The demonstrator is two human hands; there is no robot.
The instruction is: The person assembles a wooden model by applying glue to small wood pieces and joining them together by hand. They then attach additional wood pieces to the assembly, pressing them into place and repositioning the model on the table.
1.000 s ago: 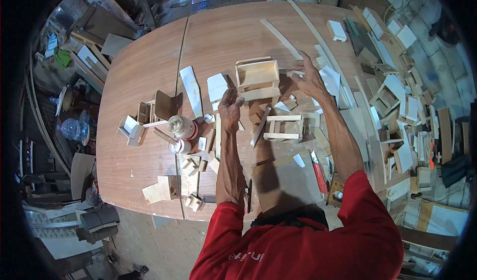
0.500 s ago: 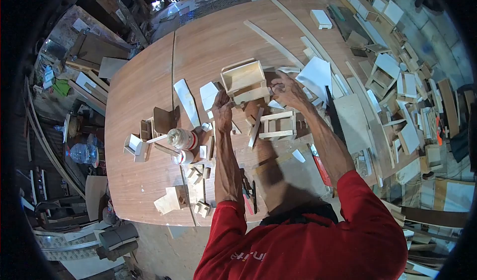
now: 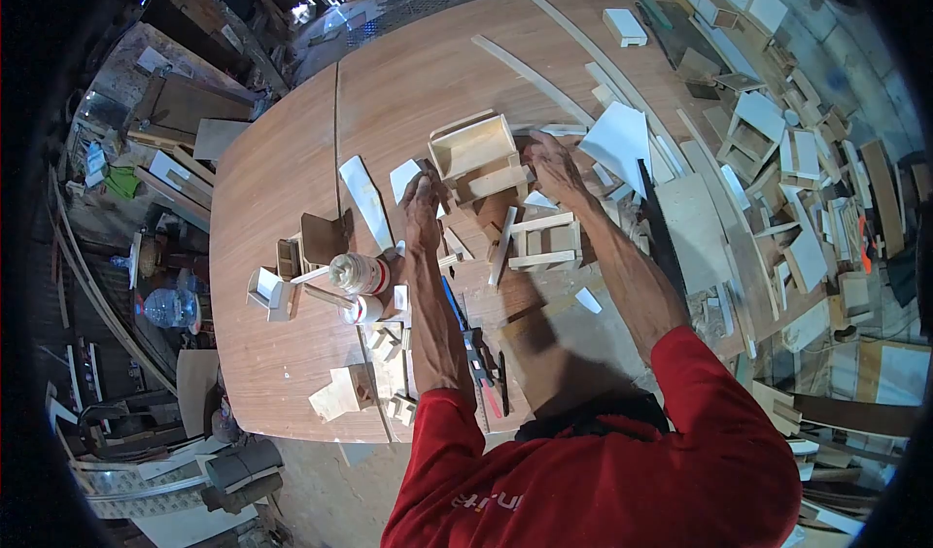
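The box [image 3: 473, 147] sits between the hands, with the left hand [image 3: 423, 203] curled against its near corner, grip unclear, and the right hand [image 3: 554, 164] clasping its right end, a frame [image 3: 544, 242] beside that wrist.

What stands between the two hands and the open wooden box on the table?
Nothing visible does. The left hand lies at the left end of the wooden box, the right hand at its right end.

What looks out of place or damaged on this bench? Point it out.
Nothing looks spilled or broken. The small open box sits askew to the table edge, with the left hand and right hand at its ends. Offcuts lie heaped untidily along the right side.
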